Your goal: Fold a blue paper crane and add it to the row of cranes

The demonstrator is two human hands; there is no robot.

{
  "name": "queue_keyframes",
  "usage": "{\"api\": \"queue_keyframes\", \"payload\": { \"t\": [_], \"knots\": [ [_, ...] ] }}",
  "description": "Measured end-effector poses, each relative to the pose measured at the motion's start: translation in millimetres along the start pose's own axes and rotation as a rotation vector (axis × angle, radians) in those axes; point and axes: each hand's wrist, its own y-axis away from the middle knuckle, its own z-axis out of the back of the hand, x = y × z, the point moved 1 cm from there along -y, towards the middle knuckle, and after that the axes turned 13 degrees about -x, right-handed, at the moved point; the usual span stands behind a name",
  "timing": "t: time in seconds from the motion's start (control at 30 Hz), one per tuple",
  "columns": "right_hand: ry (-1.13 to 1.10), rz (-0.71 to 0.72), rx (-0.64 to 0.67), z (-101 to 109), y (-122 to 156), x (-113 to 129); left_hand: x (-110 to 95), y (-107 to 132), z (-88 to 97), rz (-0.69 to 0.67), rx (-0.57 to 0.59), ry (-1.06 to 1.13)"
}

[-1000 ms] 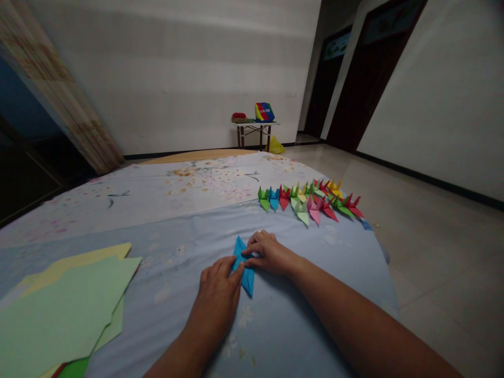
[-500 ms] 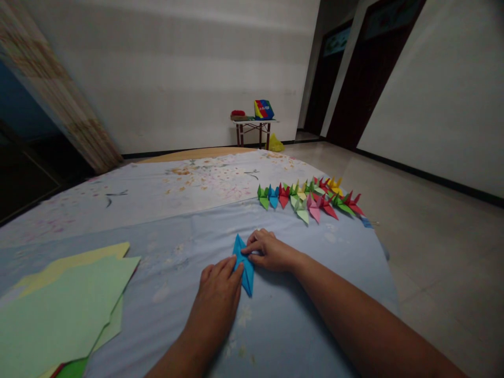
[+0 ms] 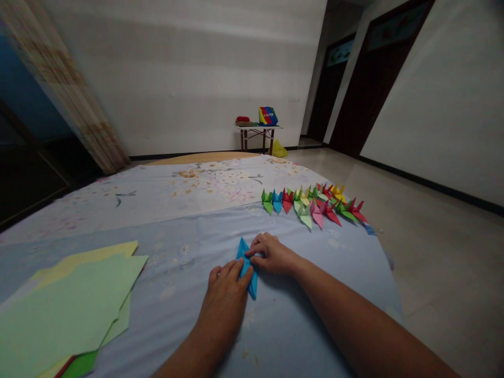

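field notes, head view. the folded blue origami paper lies narrow and pointed, upright on its long axis, near the middle of the light-blue floral cotton sheet, toward the sheet's near edge. my left hand sits against its lower left side, fingers together and almost straight; i cannot tell if the thumb is under the paper. my right hand comes in from the right, fingers curled, fingertips pinching the top of the fold.

for this handling, i would keep the paper flat on the cloth, since the soft surface gives little support. both hands should hold the layers so the points stay aligned, with pressure kept along the crease, not at the tip.

a row of multicoloured paper cranes stands along the far right edge of the sheet. a loose stack of pale green and yellow paper sheets lies at its left edge, well apart from both hands.
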Motion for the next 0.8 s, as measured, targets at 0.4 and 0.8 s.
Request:
{"api": "queue_keyframes", "payload": {
  "t": [0.4,0.8],
  "knots": [
    [0.185,-0.308,0.068,-4,-35,21,-1,1,-1.0,0.036,-0.019,0.054],
    [0.208,-0.315,0.042,-9,-37,19,-1,-1,-1.0,0.033,-0.001,0.052]
  ]
}}
